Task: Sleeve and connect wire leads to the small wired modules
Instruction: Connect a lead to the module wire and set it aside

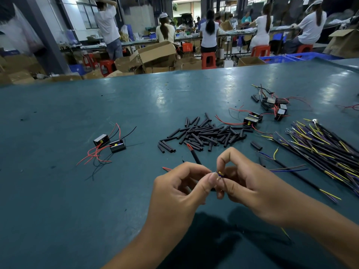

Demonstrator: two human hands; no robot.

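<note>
Both hands low centre over the desk. Left hand and right hand meeting fingertip to fingertip, fingers narrow, pinching fine wire ends (blue and yellow tips just visible). Leads judged light, limp, springy; bare strands fragile, best held close behind the stripped tips. Sleeves heaped beyond the hands: short black tubes, matte, soft-walled, likely slippery on insulation. Modules at left, small black boxes with red and black tails; more modules at far right. Lead bundle right, black-jacketed, stiffer.
</note>
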